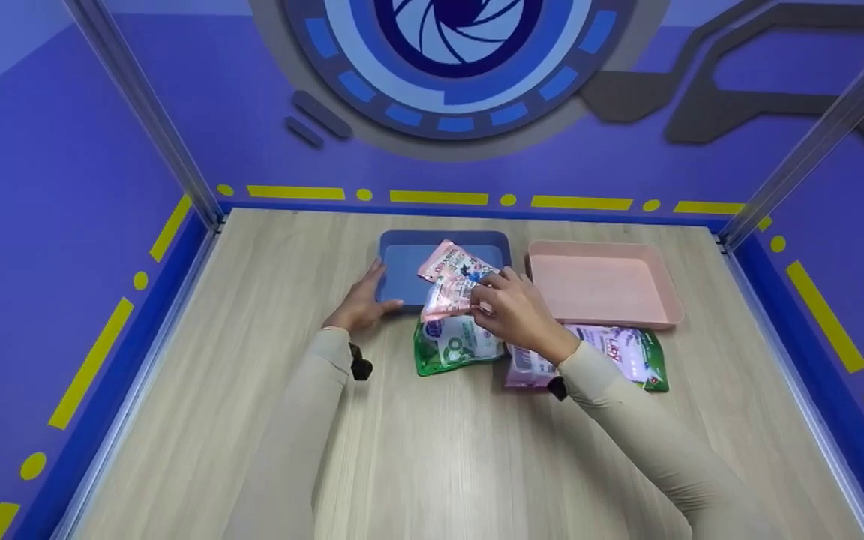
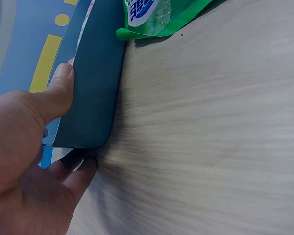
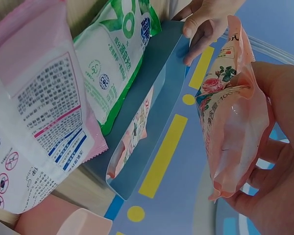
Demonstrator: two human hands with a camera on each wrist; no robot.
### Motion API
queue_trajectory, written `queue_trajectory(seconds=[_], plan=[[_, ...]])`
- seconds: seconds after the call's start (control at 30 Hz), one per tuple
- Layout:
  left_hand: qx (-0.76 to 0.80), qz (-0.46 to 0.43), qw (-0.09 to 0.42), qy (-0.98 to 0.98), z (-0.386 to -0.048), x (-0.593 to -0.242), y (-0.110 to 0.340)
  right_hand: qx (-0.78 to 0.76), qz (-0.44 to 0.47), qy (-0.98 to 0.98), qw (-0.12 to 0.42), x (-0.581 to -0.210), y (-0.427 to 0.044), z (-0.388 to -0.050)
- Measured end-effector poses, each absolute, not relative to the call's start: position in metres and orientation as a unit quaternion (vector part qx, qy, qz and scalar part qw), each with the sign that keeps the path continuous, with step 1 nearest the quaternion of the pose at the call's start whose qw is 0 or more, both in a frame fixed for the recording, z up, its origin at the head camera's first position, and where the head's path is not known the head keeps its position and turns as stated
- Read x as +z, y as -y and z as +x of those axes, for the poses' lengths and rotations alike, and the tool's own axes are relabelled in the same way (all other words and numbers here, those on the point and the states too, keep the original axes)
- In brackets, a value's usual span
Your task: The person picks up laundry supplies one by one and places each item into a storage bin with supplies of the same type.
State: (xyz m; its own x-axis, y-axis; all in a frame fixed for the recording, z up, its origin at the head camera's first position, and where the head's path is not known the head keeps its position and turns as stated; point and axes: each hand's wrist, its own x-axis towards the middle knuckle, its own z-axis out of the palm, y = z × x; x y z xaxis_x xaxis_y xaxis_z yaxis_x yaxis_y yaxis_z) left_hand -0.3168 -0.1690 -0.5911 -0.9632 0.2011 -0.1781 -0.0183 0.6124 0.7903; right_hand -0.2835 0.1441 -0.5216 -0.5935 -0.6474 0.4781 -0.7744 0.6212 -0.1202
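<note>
My right hand [image 1: 514, 307] holds a soft pink floral packet [image 1: 445, 298] over the front of a blue tray [image 1: 402, 283]. In the right wrist view the held packet [image 3: 230, 142] looks puffed and creased, with fingers and thumb at its edge; its contents are hidden. A second pink floral packet [image 3: 134, 132] lies inside the tray. My left hand [image 1: 361, 301] grips the tray's front left corner, thumb along the front wall and fingers round the left side, as the left wrist view also shows.
A green-and-white bag [image 1: 462, 346] lies against the blue tray's front. The pink tray [image 1: 601, 281] stands to its right. In front of that lies purple packaging with a green end [image 1: 619, 349], partly under my right forearm. Walls [image 1: 477, 180] bound the table's back and sides.
</note>
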Motion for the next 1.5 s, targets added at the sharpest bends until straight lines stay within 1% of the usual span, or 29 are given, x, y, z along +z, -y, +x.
queue_trajectory(seconds=[0.13,0.33,1.0,1.13,1.5], plan=[[0.435,0.058,0.121,-0.89,-0.317,-0.592,0.17,0.159,0.404,0.879,0.198,-0.522,-0.143,-0.287],[0.428,0.049,0.126,-0.894,-0.317,-0.593,0.17,0.155,0.399,0.885,0.182,-0.524,-0.141,-0.292],[0.448,0.041,0.126,-0.884,-0.319,-0.593,0.168,0.163,0.395,0.887,0.174,-0.526,-0.138,-0.305],[0.453,0.039,0.125,-0.882,-0.318,-0.593,0.168,0.16,0.39,0.892,0.165,-0.525,-0.138,-0.308],[0.428,0.043,0.122,-0.894,-0.319,-0.593,0.168,0.139,0.379,0.901,0.156,-0.524,-0.137,-0.315]])
